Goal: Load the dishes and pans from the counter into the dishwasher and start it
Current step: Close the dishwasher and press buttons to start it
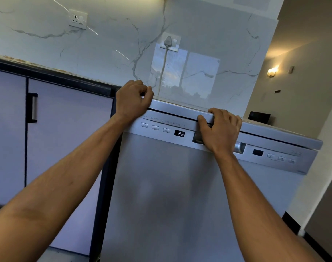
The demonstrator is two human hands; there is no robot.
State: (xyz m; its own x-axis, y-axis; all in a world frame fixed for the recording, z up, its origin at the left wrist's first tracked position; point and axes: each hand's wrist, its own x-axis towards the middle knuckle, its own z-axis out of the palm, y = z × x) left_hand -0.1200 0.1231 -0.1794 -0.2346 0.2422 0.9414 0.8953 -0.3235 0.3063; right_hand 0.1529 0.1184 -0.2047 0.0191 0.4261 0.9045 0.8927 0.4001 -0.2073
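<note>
A silver dishwasher (161,186) fills the middle of the view, its door upright against the body. The small display (179,133) on its control strip reads P2, with three buttons (155,127) to its left. My left hand (133,102) grips the top left corner of the dishwasher, fingers curled over the edge. My right hand (220,128) rests over the recessed door handle (238,147), fingers hooked on the top panel's front edge above it. No dishes or pans are in view.
White cabinet doors with a dark handle (33,107) stand to the left of the dishwasher. A marble wall holds two sockets; a plug and cord (168,42) hang down behind the machine. A wall lamp (272,71) glows at right.
</note>
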